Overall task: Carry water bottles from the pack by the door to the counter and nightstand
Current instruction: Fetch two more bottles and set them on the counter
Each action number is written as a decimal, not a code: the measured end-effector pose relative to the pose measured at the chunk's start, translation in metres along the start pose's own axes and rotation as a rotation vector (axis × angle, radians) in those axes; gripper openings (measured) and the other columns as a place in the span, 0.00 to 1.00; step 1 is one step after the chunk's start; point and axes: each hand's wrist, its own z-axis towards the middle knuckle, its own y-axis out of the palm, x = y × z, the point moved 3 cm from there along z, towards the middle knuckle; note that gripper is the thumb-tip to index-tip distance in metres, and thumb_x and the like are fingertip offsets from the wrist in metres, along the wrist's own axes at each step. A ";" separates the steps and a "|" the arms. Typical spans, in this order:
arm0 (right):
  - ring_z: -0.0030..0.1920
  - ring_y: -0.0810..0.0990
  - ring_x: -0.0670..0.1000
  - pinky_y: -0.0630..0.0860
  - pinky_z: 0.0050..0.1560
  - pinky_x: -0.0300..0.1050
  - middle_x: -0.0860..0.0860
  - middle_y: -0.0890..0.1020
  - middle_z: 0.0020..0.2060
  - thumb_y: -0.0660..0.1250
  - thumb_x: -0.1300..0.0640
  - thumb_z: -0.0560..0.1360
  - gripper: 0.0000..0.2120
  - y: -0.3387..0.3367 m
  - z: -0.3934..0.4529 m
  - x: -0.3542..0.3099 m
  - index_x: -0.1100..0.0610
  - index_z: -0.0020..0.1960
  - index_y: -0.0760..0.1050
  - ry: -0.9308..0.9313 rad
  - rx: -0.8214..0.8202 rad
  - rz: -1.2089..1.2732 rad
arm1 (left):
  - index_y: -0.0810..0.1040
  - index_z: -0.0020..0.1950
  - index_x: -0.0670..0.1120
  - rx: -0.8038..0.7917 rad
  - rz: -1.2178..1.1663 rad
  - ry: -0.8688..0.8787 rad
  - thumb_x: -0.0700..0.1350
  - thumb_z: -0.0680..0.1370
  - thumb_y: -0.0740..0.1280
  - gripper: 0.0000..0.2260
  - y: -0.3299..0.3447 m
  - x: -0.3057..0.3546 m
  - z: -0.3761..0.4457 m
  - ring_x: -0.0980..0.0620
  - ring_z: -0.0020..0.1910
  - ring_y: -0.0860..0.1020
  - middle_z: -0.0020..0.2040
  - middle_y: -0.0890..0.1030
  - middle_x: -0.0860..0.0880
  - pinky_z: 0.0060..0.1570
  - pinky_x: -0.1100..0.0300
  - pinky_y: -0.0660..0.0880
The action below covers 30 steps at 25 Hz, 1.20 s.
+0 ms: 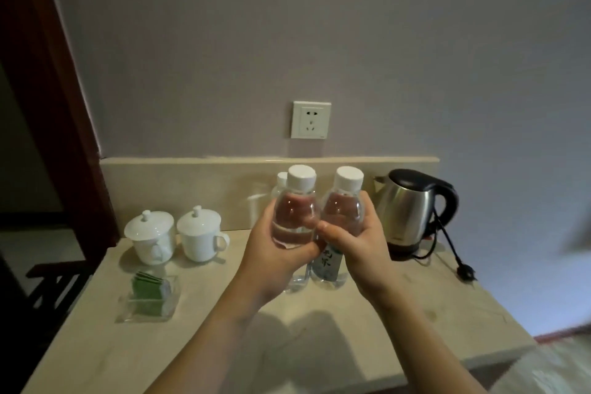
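Two clear water bottles with white caps stand side by side over the beige counter (399, 304). My left hand (275, 249) grips the left bottle (295, 211) around its middle. My right hand (358, 240) grips the right bottle (343, 205), whose label shows below my fingers. The two bottles touch each other. Their bases are at the counter top or just above it; I cannot tell which. A third white-capped bottle (281, 179) peeks out behind the left one, against the backsplash.
An electric kettle (409, 211) sits at the right with its cord and plug (463, 272) trailing on the counter. Two lidded white cups (172, 237) stand at the left, a glass dish of green sachets (150, 294) in front. A wall socket (310, 120) is above.
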 end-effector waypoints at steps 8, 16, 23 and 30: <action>0.55 0.83 0.55 0.81 0.55 0.54 0.53 0.83 0.53 0.78 0.59 0.66 0.25 -0.032 0.046 0.107 0.52 0.60 0.73 0.152 -0.075 -0.093 | 0.77 0.59 0.50 0.206 0.122 -0.138 0.38 0.65 0.81 0.26 -0.005 -0.091 0.044 0.52 0.50 0.85 0.50 0.86 0.50 0.49 0.59 0.79; 0.58 0.82 0.53 0.79 0.59 0.54 0.50 0.82 0.56 0.76 0.60 0.67 0.27 -0.051 0.053 0.160 0.46 0.62 0.73 0.288 -0.153 -0.030 | 0.74 0.59 0.53 0.246 0.229 -0.220 0.39 0.66 0.81 0.27 -0.006 -0.134 0.043 0.56 0.49 0.83 0.49 0.84 0.54 0.49 0.64 0.76; 0.56 0.78 0.44 0.77 0.54 0.40 0.44 0.77 0.55 0.81 0.54 0.64 0.27 -0.059 0.030 0.182 0.41 0.56 0.71 0.285 -0.036 -0.416 | 0.72 0.54 0.62 0.356 0.520 -0.219 0.61 0.60 0.79 0.27 -0.001 -0.152 0.022 0.55 0.51 0.81 0.51 0.81 0.56 0.48 0.52 0.80; 0.57 0.81 0.52 0.82 0.52 0.50 0.46 0.81 0.55 0.74 0.68 0.70 0.27 -0.073 0.048 0.192 0.41 0.59 0.73 0.459 0.089 -0.058 | 0.72 0.59 0.62 0.482 0.535 -0.202 0.58 0.64 0.75 0.25 -0.027 -0.159 0.036 0.54 0.51 0.82 0.53 0.82 0.56 0.51 0.48 0.80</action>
